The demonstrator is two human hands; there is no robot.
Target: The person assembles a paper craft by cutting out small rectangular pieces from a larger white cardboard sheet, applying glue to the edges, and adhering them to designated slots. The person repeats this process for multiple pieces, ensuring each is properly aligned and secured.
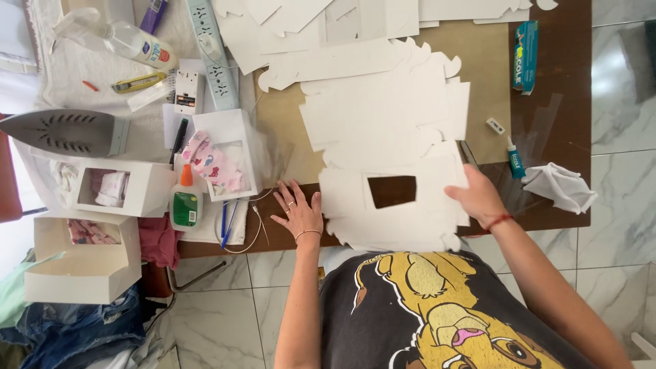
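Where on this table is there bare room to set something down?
Bare brown table lies right of the white card sheets, between the glue box and crumpled cloth. A smaller gap sits around the left hand. The right hand rests on the windowed card. The left end is crowded.

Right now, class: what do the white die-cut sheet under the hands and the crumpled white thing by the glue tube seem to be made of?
The white die-cut sheet looks like thin matte cardboard: flat, stiff, clean-cut scalloped edges and a rectangular window. The crumpled white thing by the small glue tube seems soft tissue or cloth; its loose folds leave that open.
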